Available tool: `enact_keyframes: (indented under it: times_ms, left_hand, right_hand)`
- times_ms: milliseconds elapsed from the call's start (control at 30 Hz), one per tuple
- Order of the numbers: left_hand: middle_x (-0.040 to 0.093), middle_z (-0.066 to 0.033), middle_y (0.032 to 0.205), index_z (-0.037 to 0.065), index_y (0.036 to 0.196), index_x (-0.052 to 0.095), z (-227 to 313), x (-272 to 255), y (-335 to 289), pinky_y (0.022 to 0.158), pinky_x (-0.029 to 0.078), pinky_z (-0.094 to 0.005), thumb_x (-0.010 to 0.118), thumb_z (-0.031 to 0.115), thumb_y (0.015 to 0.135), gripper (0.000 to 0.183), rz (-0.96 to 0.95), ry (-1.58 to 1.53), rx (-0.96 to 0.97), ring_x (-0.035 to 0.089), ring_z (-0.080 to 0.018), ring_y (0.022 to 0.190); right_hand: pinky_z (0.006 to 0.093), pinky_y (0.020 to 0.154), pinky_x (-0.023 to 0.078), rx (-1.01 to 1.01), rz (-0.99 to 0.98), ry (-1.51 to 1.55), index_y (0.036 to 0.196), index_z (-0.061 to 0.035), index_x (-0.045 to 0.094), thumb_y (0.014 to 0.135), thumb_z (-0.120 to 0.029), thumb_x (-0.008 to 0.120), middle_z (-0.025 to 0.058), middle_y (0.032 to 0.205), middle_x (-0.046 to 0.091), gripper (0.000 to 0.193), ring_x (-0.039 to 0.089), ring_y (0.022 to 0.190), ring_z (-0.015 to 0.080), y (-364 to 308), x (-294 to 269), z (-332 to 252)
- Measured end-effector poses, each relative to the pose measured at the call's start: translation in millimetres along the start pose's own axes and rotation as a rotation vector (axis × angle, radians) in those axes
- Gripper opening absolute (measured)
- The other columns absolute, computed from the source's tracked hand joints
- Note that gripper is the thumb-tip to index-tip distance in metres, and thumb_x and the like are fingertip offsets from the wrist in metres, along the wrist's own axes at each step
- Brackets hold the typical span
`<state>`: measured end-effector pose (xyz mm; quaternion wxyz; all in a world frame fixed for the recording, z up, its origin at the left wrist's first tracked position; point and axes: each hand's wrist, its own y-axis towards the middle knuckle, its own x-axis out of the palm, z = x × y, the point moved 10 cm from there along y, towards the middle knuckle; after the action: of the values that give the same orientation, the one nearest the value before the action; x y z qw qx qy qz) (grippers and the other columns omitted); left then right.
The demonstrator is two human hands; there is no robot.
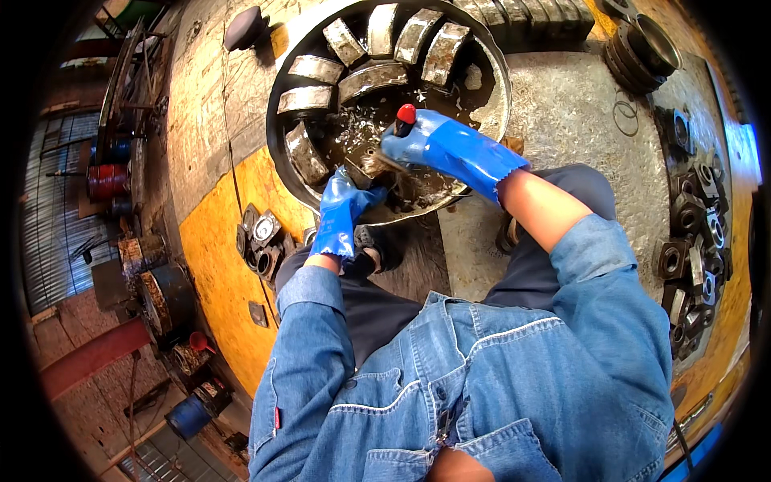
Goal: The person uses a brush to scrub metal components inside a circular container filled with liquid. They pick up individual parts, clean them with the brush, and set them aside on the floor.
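Both my hands wear blue rubber gloves over a large round basin (503,88) of dark, murky liquid. My right hand (414,143) is closed round a brush (407,114) with a red-tipped handle, its bristles pointing down toward the left glove. At the basin's near side, my left hand (341,199) grips a small metal part (359,167), mostly hidden by the glove and brush. Several curved metal blocks (373,81) stand along the far and left inside of the basin, wet and partly worn bright.
More metal blocks (526,20) line up beyond the basin. Stacked metal rings (642,52) stand at the far right, near a thin wire ring (626,118). Small machined parts lie in a row (691,217) at right and a pile (265,237) at left. Cans (169,297) stand farther left.
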<state>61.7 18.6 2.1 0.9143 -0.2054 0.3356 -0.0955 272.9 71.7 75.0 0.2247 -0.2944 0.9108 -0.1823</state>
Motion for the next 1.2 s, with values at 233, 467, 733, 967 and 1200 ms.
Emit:
enact_keyframes:
  times_ms: [233,467,733,967,1200]
  left_hand:
    - [0.079,-0.0097,0.125,0.004,0.137,0.068,19,-5,-10,0.1,0.057,-0.0362,0.097,0.025,0.074,0.073,0.026,0.033,-0.031,0.074,-0.0228,0.115]
    - [0.077,-0.0086,0.129,0.003,0.142,0.062,16,4,6,0.102,0.056,-0.0335,0.095,0.015,0.077,0.073,0.006,0.074,-0.036,0.072,-0.018,0.113]
    - [0.077,-0.009,0.13,0.005,0.14,0.067,19,10,21,0.103,0.055,-0.0339,0.096,0.021,0.075,0.072,-0.014,-0.062,0.066,0.071,-0.02,0.118]
    - [0.08,-0.0139,0.118,0.002,0.128,0.073,51,17,20,0.093,0.058,-0.0379,0.093,0.028,0.078,0.06,0.029,0.051,-0.084,0.076,-0.0254,0.103]
    - [0.078,-0.0181,0.087,0.001,0.092,0.078,93,31,39,0.07,0.06,-0.0413,0.084,0.023,0.079,0.027,0.022,0.251,-0.234,0.076,-0.0298,0.075]
  right_hand:
    - [0.0295,0.085,0.056,-0.306,0.119,0.536,0.107,-0.0023,0.078,0.092,-0.028,0.072,0.0082,0.093,0.077,0.031,0.066,0.088,0.0097,-22,-7,-23]
    - [0.0327,0.073,0.054,-0.049,0.263,-0.084,0.09,-0.0076,0.075,0.092,-0.026,0.068,0.0091,0.08,0.074,0.02,0.066,0.072,0.0158,15,-30,27]
    - [0.0455,0.101,0.057,0.244,0.315,-0.297,0.119,-0.0012,0.076,0.09,-0.038,0.067,0.0256,0.116,0.076,0.047,0.074,0.112,0.0394,9,-96,89]
    - [0.0435,0.1,0.059,0.115,0.684,-0.172,0.122,-0.0158,0.078,0.096,-0.044,0.064,0.0146,0.123,0.077,0.041,0.074,0.114,0.0348,-30,-134,29]
    - [0.043,0.098,0.061,0.324,0.181,-0.39,0.123,-0.0125,0.08,0.086,-0.028,0.078,0.0127,0.127,0.077,0.04,0.073,0.119,0.0354,12,-94,66]
